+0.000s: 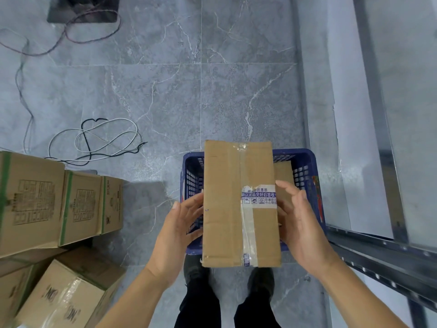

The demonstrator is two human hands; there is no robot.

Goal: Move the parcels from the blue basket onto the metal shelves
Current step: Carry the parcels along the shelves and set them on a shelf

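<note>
Parcel (238, 204), a flat cardboard box with clear tape down the middle and a printed white strip across it, is up in the air over the blue basket (305, 162), gripped from both sides. Going left to right: a pile of bigger cardboard boxes (54, 209) with green strapping sits on the grey marble floor (189, 91), well apart from the basket, and some loose cables (99, 140) lie coiled just behind them. Then the left hand (182, 223), fingers (194, 204) spread flat against the parcel's left edge. The right hand (298, 221) does the same on the right edge, fingers spread and pressing in. Another brown parcel (283, 171) peeks out inside the basket under the held one. Further right, the metal shelves (378, 252) stand just beside the basket, the grey rail running across the corner.
</note>
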